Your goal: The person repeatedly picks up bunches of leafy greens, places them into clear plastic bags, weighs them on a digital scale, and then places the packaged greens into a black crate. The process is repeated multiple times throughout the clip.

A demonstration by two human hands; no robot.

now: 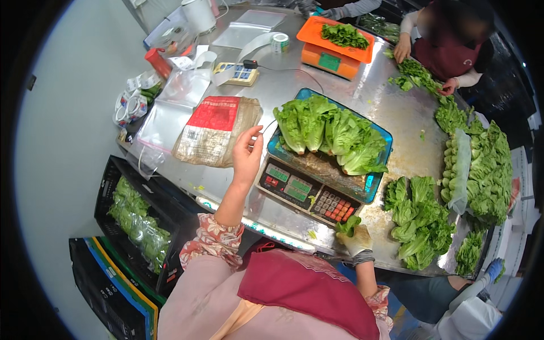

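Note:
My left hand (247, 155), bare, is raised between a woven sack (212, 140) with a red panel and the digital scale. Its fingers are loosely curled and apart, with nothing in them. Several romaine lettuce heads (335, 127) lie in a row on the blue-rimmed tray (314, 163) of the scale, stem ends towards me. Below the tray sit the lit displays and the keypad (331, 206). At the table's near edge, my right hand (359, 243), in a whitish knitted glove, grips a lettuce leaf (349, 225) just below the keypad.
Loose lettuce (420, 225) and a dense stack (488, 170) stand right. An orange scale (329, 63) holds greens; beyond, a co-worker (446, 46) handles leaves. Plastic bags (165, 123), a label roll (279, 43) and a power strip (238, 74) lie left. A black crate (136, 221) holds bagged lettuce.

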